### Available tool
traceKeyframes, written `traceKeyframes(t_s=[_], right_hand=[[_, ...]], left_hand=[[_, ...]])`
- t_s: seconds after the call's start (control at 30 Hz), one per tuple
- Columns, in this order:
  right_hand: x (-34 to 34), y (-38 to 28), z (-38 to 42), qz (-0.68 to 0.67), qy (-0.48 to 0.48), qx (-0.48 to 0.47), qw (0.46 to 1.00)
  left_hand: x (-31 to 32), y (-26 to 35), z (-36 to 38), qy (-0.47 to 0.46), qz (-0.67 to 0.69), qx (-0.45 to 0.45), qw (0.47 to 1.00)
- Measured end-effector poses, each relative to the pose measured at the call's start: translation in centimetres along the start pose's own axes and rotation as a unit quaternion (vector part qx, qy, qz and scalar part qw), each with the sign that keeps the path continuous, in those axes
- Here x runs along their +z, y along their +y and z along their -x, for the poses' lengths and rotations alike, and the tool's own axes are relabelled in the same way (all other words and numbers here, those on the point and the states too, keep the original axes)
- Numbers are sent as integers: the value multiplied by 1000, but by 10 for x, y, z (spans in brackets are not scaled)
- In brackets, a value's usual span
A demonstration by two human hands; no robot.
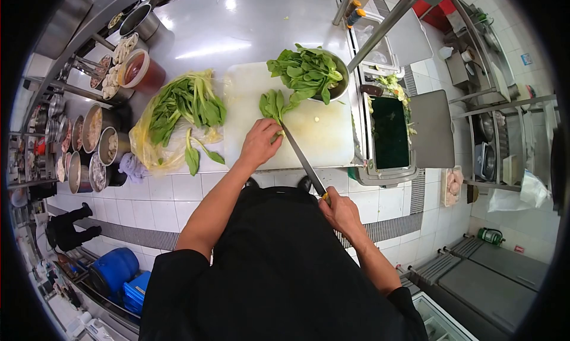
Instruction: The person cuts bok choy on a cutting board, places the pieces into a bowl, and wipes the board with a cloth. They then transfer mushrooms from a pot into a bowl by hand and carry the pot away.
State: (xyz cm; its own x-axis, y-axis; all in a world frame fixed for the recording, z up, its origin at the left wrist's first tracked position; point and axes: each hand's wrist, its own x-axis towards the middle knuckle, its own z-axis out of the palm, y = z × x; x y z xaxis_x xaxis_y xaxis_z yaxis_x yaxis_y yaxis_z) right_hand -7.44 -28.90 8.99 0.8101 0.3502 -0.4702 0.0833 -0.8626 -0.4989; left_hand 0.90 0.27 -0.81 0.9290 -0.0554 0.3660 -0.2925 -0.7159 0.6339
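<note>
My left hand point(259, 141) is closed on the base of a bunch of leafy greens point(273, 105) lying on the white cutting board point(317, 145). In my right hand point(342, 212) is the yellow-and-black handle of a long knife point(301, 158). Its blade slants up and left, the tip close to my left fingers and the stems. Behind the board's right part, a metal bowl point(342, 87) is heaped with cut greens point(306, 71). Whole greens point(185, 106) lie on a yellowish plastic bag point(142, 146) to the left, with a loose stalk point(192, 157) in front.
Left of the bag stand a tub of red liquid point(139, 71) and several metal pots point(94, 127). A dark green-lined bin point(390, 133) with scraps is right of the board. A metal post point(383, 31) rises near the bowl. Another person's dark-clothed legs point(66, 227) show far left.
</note>
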Motion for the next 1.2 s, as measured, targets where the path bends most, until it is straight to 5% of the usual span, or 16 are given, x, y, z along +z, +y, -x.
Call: traceKeyframes(t_s=[0.3,0.6,0.83,1.03,1.1,1.2], right_hand=[[4,-13,-19,8,-2,-16,1000],[32,-61,-145,8,87,-108,990],[24,10,-46,10,-24,-31,999],[15,53,4,-122,-35,29,992],[18,45,-12,-362,-2,145,921],[4,34,-15,-414,21,153,897]], left_hand=[[7,-5,6,12,-1,-22,1000],[2,2,9,5,8,-34,999],[-15,-9,11,-44,-21,-1,999],[-42,-12,-1,-115,-126,112,979],[-42,-10,-13,-126,-167,171,963],[-39,-6,-41,-158,-182,214,947]])
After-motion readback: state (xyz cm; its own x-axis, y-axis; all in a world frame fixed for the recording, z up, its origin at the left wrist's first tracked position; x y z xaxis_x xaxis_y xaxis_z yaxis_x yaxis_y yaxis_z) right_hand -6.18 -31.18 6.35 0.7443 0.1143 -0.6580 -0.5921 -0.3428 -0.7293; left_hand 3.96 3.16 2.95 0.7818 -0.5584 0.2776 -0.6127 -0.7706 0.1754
